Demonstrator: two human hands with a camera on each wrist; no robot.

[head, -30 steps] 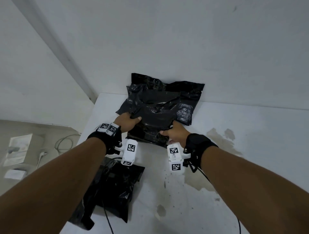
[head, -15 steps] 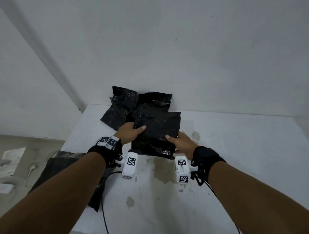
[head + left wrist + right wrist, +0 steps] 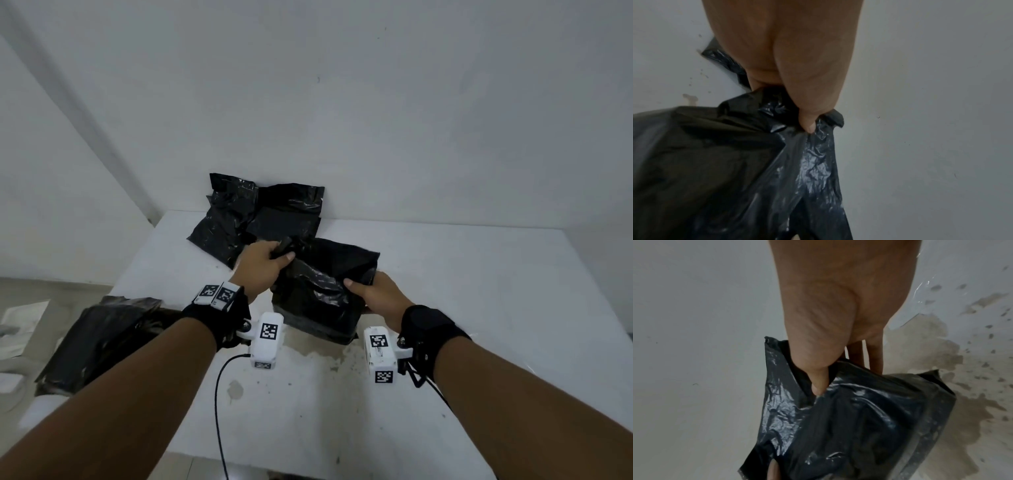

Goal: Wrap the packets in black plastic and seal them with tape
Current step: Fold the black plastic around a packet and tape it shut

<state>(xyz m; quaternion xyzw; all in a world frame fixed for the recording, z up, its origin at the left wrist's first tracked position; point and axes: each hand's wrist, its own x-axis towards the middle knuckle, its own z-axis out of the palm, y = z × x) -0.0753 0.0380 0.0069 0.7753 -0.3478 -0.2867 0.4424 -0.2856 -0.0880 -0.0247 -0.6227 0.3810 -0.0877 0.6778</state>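
Dim, flat light; blurred, warped edges

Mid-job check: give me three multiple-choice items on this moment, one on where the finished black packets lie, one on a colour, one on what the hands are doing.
1. The wrapped packets lie:
A. against the far wall
B. on the floor
C. on the right forearm

2. The table is:
A. red
B. white
C. green

3. The left hand and right hand:
A. both rest flat
B. both grip the black bundle
C. only one holds it

Answers: 1 A, they lean at the table's back edge; 2 B, stained white top; 3 B, thumbs and fingers pinch the plastic.
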